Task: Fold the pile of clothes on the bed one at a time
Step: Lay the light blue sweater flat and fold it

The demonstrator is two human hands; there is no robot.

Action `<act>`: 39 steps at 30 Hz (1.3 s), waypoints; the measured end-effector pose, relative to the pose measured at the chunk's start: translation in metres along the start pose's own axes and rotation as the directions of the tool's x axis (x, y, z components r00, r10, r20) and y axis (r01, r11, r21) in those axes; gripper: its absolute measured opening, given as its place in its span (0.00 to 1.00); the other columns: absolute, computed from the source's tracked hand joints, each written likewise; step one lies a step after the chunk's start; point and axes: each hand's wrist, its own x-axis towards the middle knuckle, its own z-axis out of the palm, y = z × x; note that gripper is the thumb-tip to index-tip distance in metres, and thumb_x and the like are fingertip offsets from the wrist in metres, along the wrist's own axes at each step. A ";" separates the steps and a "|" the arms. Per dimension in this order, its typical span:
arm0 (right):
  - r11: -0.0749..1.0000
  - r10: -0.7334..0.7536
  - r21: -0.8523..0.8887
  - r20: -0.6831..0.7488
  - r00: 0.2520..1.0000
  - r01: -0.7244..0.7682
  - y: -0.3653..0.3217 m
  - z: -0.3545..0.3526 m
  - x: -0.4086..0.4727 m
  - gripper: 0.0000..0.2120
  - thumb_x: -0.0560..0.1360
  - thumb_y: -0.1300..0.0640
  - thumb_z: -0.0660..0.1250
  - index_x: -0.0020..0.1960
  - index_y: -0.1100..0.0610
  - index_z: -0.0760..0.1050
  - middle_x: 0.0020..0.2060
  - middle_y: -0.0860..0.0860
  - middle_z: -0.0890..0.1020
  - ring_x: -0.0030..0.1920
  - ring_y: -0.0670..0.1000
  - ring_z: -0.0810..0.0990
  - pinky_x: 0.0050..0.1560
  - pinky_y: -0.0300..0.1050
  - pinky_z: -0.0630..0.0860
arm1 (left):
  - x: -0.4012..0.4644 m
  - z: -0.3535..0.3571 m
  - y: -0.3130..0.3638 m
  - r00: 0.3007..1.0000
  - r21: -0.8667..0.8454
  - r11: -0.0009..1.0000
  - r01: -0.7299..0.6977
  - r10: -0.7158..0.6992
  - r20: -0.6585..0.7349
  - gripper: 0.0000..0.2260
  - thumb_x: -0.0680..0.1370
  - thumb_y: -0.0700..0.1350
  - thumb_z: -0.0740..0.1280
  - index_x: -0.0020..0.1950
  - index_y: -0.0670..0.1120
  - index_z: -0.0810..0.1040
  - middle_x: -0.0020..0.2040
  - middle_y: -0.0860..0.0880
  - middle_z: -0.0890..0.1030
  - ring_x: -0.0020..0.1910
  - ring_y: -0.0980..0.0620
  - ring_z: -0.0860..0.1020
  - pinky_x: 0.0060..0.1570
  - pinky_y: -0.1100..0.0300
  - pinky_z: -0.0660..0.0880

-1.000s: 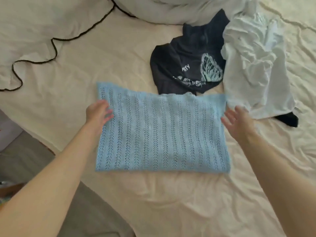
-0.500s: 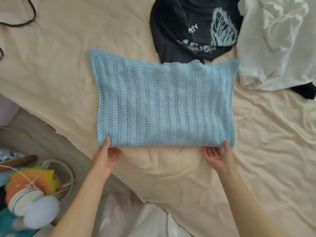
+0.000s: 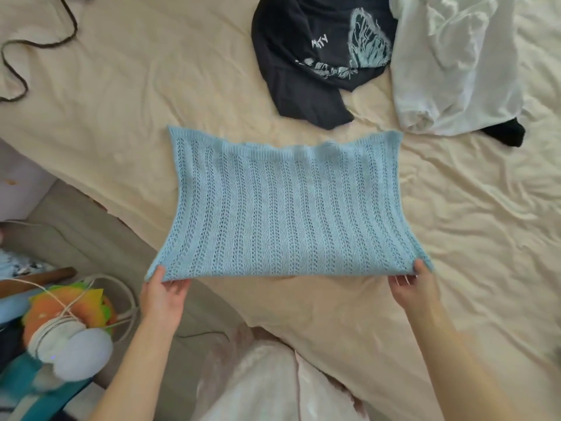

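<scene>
Where it lay flat, knit's (image 3: 285, 205) near edge aloft.

Home bedroom, w/ a bed (image 3: 91, 123) under a rumpled cream sheet taking up most of the view. Loose clothes on it: blue knit (image 3: 288, 208), dark printed tee (image 3: 318, 56), white garment (image 3: 455, 71). Beside the bed sits a plush toy (image 3: 66, 338) w/ cord wound around it.

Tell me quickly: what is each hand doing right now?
Left hand: pinching the near left corner of the light blue open-knit garment.
Right hand: pinching its near right corner.
</scene>
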 end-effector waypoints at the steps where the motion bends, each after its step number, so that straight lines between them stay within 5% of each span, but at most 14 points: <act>1: 0.998 -0.003 -0.057 0.000 1.000 0.003 0.002 -0.009 0.001 0.16 0.80 0.60 0.59 0.67 0.60 0.68 0.52 0.53 0.78 0.65 0.53 0.73 0.56 0.47 0.73 | -0.004 -0.003 -0.005 1.000 0.008 1.000 0.008 -0.008 0.002 0.10 0.82 0.43 0.56 0.62 0.43 0.69 0.63 0.42 0.74 0.54 0.47 0.76 0.58 0.51 0.72; 5: 0.837 -0.307 -0.512 -0.142 0.941 0.195 0.019 -0.017 -0.002 0.19 0.77 0.65 0.61 0.67 0.66 0.68 0.52 0.58 0.77 0.55 0.57 0.77 0.61 0.53 0.71 | -0.013 0.004 -0.012 0.995 0.064 0.996 -0.063 0.057 0.080 0.08 0.82 0.43 0.56 0.60 0.44 0.70 0.62 0.42 0.74 0.54 0.47 0.77 0.60 0.48 0.71; 8: 0.170 -0.697 -0.842 0.265 0.667 0.513 0.038 -0.010 -0.011 0.19 0.76 0.62 0.64 0.65 0.66 0.70 0.62 0.63 0.74 0.64 0.61 0.70 0.66 0.50 0.62 | -0.015 0.016 -0.008 0.988 0.067 0.990 -0.121 0.113 0.103 0.06 0.82 0.42 0.57 0.57 0.46 0.71 0.60 0.44 0.75 0.50 0.50 0.78 0.56 0.50 0.73; 11: -0.421 -0.497 -0.529 0.814 0.301 0.737 0.073 0.002 -0.021 0.17 0.74 0.63 0.68 0.62 0.66 0.75 0.61 0.64 0.76 0.64 0.64 0.73 0.65 0.58 0.68 | -0.015 0.022 -0.006 0.991 0.026 0.993 -0.118 0.116 0.072 0.09 0.82 0.42 0.57 0.62 0.45 0.68 0.61 0.44 0.75 0.56 0.47 0.77 0.53 0.52 0.74; 13: -0.615 -0.229 -0.285 0.957 0.179 0.735 0.100 0.014 -0.026 0.19 0.73 0.61 0.70 0.64 0.61 0.75 0.64 0.62 0.75 0.66 0.64 0.72 0.65 0.65 0.67 | -0.015 0.024 -0.006 0.994 -0.004 0.996 -0.092 0.092 0.056 0.13 0.83 0.42 0.55 0.66 0.44 0.67 0.63 0.44 0.74 0.59 0.46 0.75 0.53 0.53 0.74; 17: -0.690 0.117 -0.193 0.921 0.371 0.698 0.135 0.031 -0.027 0.26 0.80 0.49 0.56 0.76 0.51 0.57 0.77 0.55 0.54 0.77 0.58 0.50 0.73 0.62 0.43 | -0.022 0.024 -0.006 0.994 -0.027 0.995 -0.092 0.093 0.060 0.15 0.83 0.43 0.54 0.69 0.44 0.67 0.65 0.44 0.74 0.60 0.47 0.76 0.52 0.54 0.75; 20: -0.602 0.182 -0.296 0.854 0.488 0.741 0.134 0.041 -0.025 0.25 0.82 0.48 0.51 0.77 0.51 0.53 0.78 0.52 0.49 0.77 0.54 0.43 0.73 0.57 0.37 | -0.041 0.035 -0.003 0.970 0.052 0.972 -0.227 0.222 0.100 0.07 0.82 0.42 0.57 0.59 0.47 0.69 0.58 0.47 0.77 0.53 0.51 0.79 0.47 0.54 0.77; 22: -0.165 0.126 -0.533 0.823 0.554 0.830 0.118 0.049 -0.036 0.20 0.83 0.51 0.53 0.73 0.54 0.65 0.75 0.50 0.61 0.76 0.52 0.53 0.75 0.52 0.45 | -0.060 0.054 -0.001 0.908 0.177 0.896 -0.407 0.376 0.185 0.05 0.81 0.41 0.59 0.54 0.50 0.69 0.53 0.51 0.78 0.49 0.56 0.79 0.46 0.56 0.78; 25: 0.565 0.048 -0.591 0.720 0.692 0.576 0.073 0.046 -0.050 0.15 0.82 0.51 0.56 0.62 0.55 0.76 0.60 0.45 0.77 0.66 0.49 0.73 0.66 0.45 0.68 | -0.099 0.093 -0.011 0.653 0.326 0.571 -0.754 0.592 0.472 0.07 0.79 0.43 0.62 0.46 0.54 0.69 0.42 0.55 0.76 0.39 0.61 0.75 0.44 0.61 0.75; 28: 0.878 0.075 -0.399 0.659 0.748 0.263 0.019 0.021 -0.045 0.18 0.81 0.45 0.52 0.57 0.54 0.75 0.53 0.51 0.81 0.56 0.52 0.79 0.54 0.49 0.77 | -0.136 0.136 -0.052 0.372 0.291 0.235 -0.927 0.509 0.776 0.03 0.76 0.45 0.65 0.44 0.49 0.72 0.38 0.48 0.78 0.38 0.52 0.77 0.40 0.59 0.73; 32: 0.939 0.063 -0.308 0.589 0.806 0.152 -0.033 -0.013 -0.010 0.23 0.79 0.38 0.50 0.56 0.53 0.75 0.47 0.48 0.84 0.47 0.48 0.82 0.49 0.47 0.77 | -0.155 0.176 -0.134 0.123 0.115 -0.201 -0.973 -0.031 0.992 0.14 0.77 0.47 0.66 0.62 0.45 0.75 0.65 0.47 0.75 0.65 0.48 0.72 0.63 0.51 0.66; 34: 0.897 0.078 -0.406 0.532 0.843 0.173 -0.039 -0.020 0.006 0.19 0.79 0.40 0.54 0.52 0.51 0.76 0.42 0.46 0.85 0.42 0.45 0.83 0.44 0.45 0.77 | -0.144 0.175 -0.163 0.191 0.119 -0.423 -0.898 -0.131 0.973 0.19 0.79 0.48 0.62 0.69 0.49 0.69 0.73 0.51 0.66 0.74 0.51 0.59 0.72 0.52 0.52; 36: 0.846 0.083 -0.498 0.476 0.876 0.190 -0.036 -0.020 0.017 0.12 0.79 0.47 0.60 0.49 0.54 0.77 0.37 0.47 0.84 0.35 0.45 0.83 0.35 0.41 0.78 | -0.125 0.159 -0.173 0.289 0.223 -0.532 -0.817 -0.042 0.956 0.22 0.78 0.47 0.61 0.73 0.52 0.64 0.75 0.52 0.61 0.76 0.51 0.52 0.72 0.48 0.44; 39: 0.754 0.032 -0.611 0.402 0.915 0.242 -0.026 -0.011 0.030 0.08 0.76 0.60 0.66 0.55 0.61 0.77 0.45 0.54 0.84 0.39 0.52 0.82 0.39 0.47 0.80 | -0.101 0.124 -0.161 0.360 0.356 -0.557 -0.750 0.107 0.927 0.27 0.74 0.41 0.66 0.73 0.50 0.65 0.76 0.47 0.60 0.76 0.44 0.53 0.71 0.43 0.52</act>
